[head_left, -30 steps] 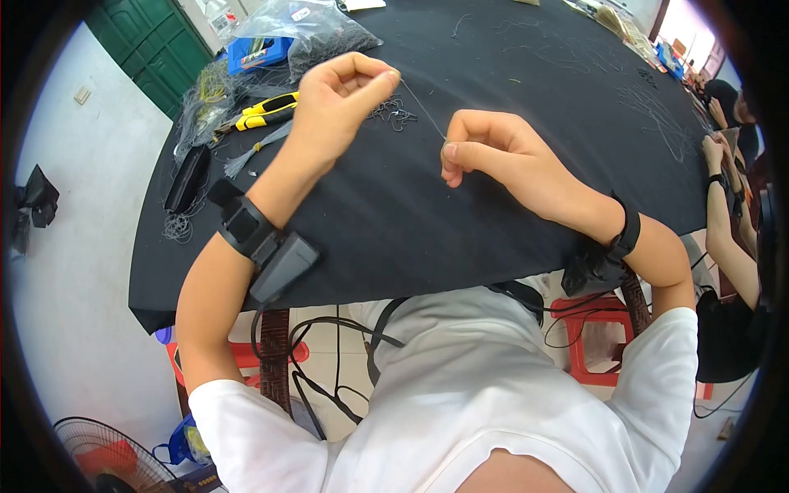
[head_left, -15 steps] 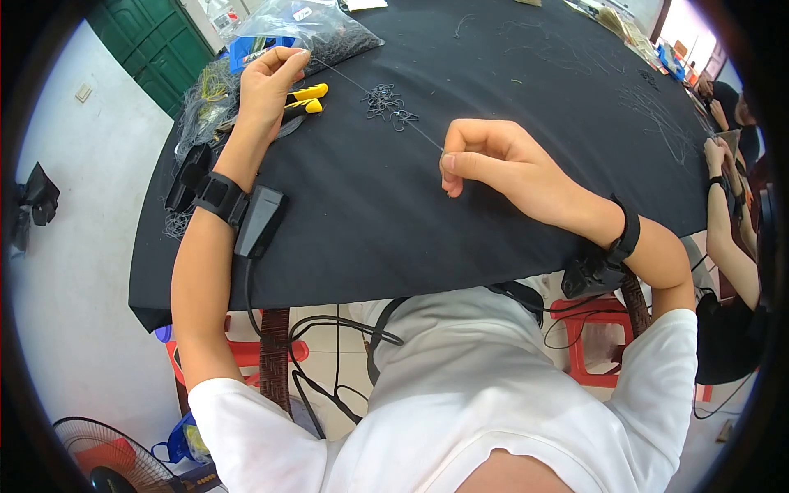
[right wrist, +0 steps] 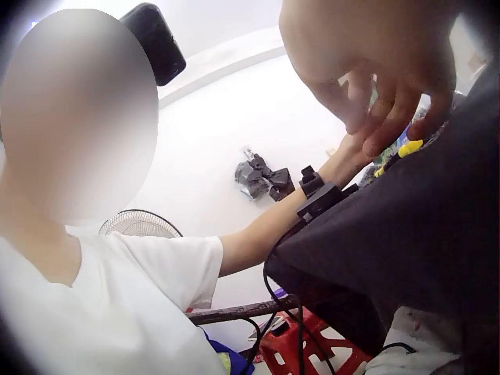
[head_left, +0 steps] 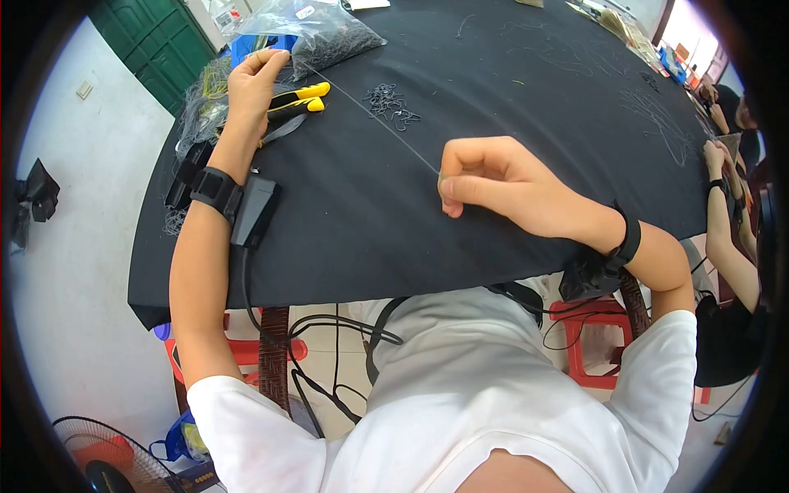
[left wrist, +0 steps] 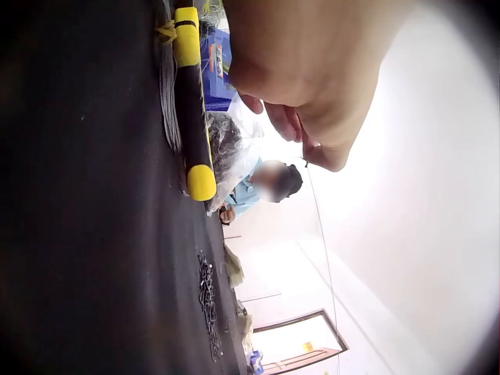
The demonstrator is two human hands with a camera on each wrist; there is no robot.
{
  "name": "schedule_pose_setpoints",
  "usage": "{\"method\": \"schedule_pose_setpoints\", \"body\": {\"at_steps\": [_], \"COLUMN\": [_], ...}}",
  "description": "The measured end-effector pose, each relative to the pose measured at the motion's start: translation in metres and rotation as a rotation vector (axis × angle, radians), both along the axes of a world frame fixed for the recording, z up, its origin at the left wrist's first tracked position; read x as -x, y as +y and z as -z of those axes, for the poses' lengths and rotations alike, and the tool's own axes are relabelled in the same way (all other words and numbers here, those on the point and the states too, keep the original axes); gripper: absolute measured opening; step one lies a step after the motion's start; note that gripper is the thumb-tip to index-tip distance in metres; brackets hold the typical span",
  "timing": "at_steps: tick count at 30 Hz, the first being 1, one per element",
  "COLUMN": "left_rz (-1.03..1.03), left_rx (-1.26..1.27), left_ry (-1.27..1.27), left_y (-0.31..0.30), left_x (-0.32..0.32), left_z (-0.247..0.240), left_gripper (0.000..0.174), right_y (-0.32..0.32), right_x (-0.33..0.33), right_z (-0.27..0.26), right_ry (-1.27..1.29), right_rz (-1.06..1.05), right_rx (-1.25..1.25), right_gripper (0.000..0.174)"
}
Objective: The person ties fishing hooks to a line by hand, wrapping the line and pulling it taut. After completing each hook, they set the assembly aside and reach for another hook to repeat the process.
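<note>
A thin fishing line [head_left: 368,112] stretches taut between my two hands over the black-covered table. My left hand [head_left: 253,89] pinches one end between thumb and forefinger, up beside the yellow-and-black pliers [head_left: 314,97]. A tiny dark piece [left wrist: 305,162] shows at those fingertips in the left wrist view. Lower and to the right, my right hand [head_left: 503,182] pinches the other end with thumb and curled forefinger. Beyond the line lies a loose pile of small dark hooks [head_left: 391,107]. In the right wrist view, the line itself does not show.
A clear bag [head_left: 341,39] of dark small pieces and a blue box [left wrist: 219,66] stand behind the left hand. A bundle of clear strands [left wrist: 168,101] lies by the pliers. Loose lines [head_left: 653,123] spread over the table's right side, where another person's hands [head_left: 717,156] work.
My left hand has swung left and away from the right hand, drawing the line out longer, and now covers part of the pliers. My right hand has come slightly nearer my body.
</note>
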State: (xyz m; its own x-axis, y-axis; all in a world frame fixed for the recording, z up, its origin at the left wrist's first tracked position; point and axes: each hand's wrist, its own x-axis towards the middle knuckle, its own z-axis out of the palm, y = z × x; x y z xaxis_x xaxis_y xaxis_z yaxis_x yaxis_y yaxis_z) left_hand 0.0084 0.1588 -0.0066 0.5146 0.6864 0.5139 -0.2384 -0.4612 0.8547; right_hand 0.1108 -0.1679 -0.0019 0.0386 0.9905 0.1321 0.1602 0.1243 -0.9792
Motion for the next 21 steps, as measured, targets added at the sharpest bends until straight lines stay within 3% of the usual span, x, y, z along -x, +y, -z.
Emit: {"method": "schedule_pose_setpoints", "body": {"at_steps": [11, 13, 19, 21], "left_rz": [-0.07, -0.023, 0.351, 0.456], "left_rx": [0.034, 0.145, 0.148, 0.118], "left_ry": [0.02, -0.022, -0.087, -0.059], "left_y": [0.019, 0.003, -0.075, -0.1], "left_x": [0.005, 0.004, -0.002, -0.002], "left_z": [0.005, -0.003, -0.018, -0.02], "left_gripper": [0.019, 0.02, 0.021, 0.02], "right_y": [-0.003, -0.002, 0.005, 0.006], "right_x": [0.003, 0.001, -0.013, -0.019], "right_z": [-0.002, -0.002, -0.012, -0.013], "right_ry": [-0.258, -0.261, -0.064, -0.049], "right_rz": [-0.098, -0.051, 0.168, 0.19], "right_rx": [-0.075, -0.086, 0.029, -0.037], "right_gripper": [0.019, 0.019, 0.026, 0.025]}}
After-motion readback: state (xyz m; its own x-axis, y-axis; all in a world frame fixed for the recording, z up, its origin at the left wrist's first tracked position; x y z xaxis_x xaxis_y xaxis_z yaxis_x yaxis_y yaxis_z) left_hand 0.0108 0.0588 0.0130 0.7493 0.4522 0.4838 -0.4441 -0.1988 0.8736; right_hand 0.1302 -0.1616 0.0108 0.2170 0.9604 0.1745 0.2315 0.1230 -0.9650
